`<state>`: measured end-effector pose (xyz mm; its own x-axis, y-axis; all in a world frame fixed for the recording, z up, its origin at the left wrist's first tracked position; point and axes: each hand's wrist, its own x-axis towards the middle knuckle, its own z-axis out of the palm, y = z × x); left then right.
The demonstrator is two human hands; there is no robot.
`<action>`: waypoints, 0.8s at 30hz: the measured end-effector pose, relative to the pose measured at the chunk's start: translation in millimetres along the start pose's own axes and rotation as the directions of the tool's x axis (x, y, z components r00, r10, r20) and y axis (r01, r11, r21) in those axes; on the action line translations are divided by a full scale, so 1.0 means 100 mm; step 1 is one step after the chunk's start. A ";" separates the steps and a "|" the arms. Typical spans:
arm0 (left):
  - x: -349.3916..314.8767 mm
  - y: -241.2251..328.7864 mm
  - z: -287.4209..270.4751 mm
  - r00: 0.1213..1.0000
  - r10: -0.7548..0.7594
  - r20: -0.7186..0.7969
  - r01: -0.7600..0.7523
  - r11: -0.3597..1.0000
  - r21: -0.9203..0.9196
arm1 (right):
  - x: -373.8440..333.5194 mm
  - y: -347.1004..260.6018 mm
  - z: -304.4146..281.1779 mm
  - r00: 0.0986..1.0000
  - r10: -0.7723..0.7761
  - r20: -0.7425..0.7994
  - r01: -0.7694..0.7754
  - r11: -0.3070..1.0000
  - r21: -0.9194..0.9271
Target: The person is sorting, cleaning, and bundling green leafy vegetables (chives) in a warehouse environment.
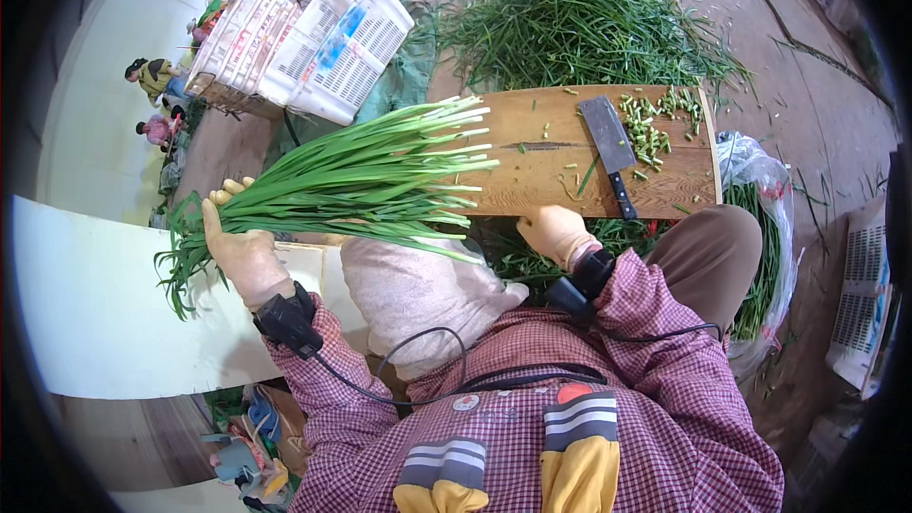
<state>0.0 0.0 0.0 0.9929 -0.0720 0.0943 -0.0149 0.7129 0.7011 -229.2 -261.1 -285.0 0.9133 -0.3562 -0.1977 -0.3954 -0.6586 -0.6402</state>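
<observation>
The bunch of green stalks [351, 180] was raised left of the wooden chopping board [541, 157], its pale cut ends reaching over the board's left edge. The gloved left hand [242, 247] was clenched around its leafy end. It looked light, limp and slippery, best gripped firmly mid-bunch. The gloved right hand [560, 233] rested curled at the board's near edge, apparently holding nothing, just below the cleaver [610, 147].

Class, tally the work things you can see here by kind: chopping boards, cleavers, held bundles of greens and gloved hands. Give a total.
Brown wooden chopping board: 1
Steel cleaver with black handle: 1
Held bundle of long green stalks: 1
Gloved hands: 2, left hand gripping the bundle, right hand at the board's near edge
Total: 5
</observation>
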 end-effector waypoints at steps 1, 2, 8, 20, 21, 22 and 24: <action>0.02 0.00 0.00 1.000 0.011 -0.010 -0.011 1.000 -0.002 | -0.02 -0.13 -0.15 0.999 -0.022 -0.041 0.027 0.989 0.144; 0.04 0.00 -0.01 0.999 0.038 -0.026 -0.038 0.999 0.020 | -0.06 -0.26 -0.28 0.996 -0.038 -0.085 0.061 0.958 0.282; -0.03 -0.13 0.02 0.999 0.051 -0.007 -0.051 0.998 0.027 | -0.28 -0.83 -0.59 0.900 -0.069 -0.430 0.310 0.794 0.523; -0.31 -0.30 0.22 0.995 0.084 -0.052 -0.079 0.993 0.089 | -0.01 -1.28 -0.37 0.801 -0.224 -0.555 0.361 0.920 0.150; -0.30 -0.29 0.21 0.997 0.066 -0.044 -0.063 0.996 0.067 | 0.01 -1.25 -0.34 0.818 -0.201 -0.539 0.332 0.930 0.157; -0.31 -0.29 0.18 0.998 0.062 -0.027 -0.060 0.996 0.071 | 0.03 -1.20 -0.32 0.812 -0.175 -0.557 0.340 0.917 0.208; -0.30 -0.28 0.12 0.999 0.041 -0.035 -0.039 0.998 0.057 | 0.04 -1.06 -0.27 0.904 -0.022 -0.426 0.184 0.921 0.343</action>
<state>-30.9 -26.1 -13.4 0.9950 -0.0179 0.0984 -0.0606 0.6740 0.7362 -186.4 -210.4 -198.2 0.7929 -0.5902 0.1513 -0.1627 -0.4444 -0.8809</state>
